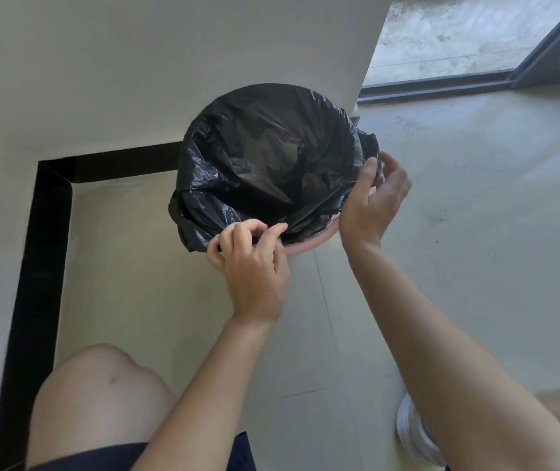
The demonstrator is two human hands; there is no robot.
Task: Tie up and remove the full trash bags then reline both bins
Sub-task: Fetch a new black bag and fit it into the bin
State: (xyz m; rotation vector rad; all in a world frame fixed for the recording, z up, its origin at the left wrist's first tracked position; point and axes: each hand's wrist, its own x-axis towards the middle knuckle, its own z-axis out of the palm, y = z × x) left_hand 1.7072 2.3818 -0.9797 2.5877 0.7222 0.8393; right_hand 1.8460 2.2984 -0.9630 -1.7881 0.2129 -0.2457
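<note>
One bin (309, 247) stands upright on the floor (475, 232), its round mouth facing straight up. Its long axis runs down and away from the fingers, so the body is hidden beneath the mouth. Only a pink arc of rim shows, between the two sets of fingers. A black bag (265, 154) drapes into the mouth and over the rim. Its bottom is too dark to make out.

Person's left hand (254, 270): fingers (273, 232) curled, pinching the bag's edge at the near rim. Loose plastic hangs outward just left of them.

Person's right hand (372, 202): thumb and fingers nip a fold of the bag at the right rim. Some fingertips are tucked behind the fold, unseen.

Beyond both sets of fingers, the far rim sits close against a white wall corner (339, 45); whether it touches, cannot tell. Below the left fingers is a bare knee (102, 396). A white shoe (414, 433) is largely covered by the right forearm.
</note>
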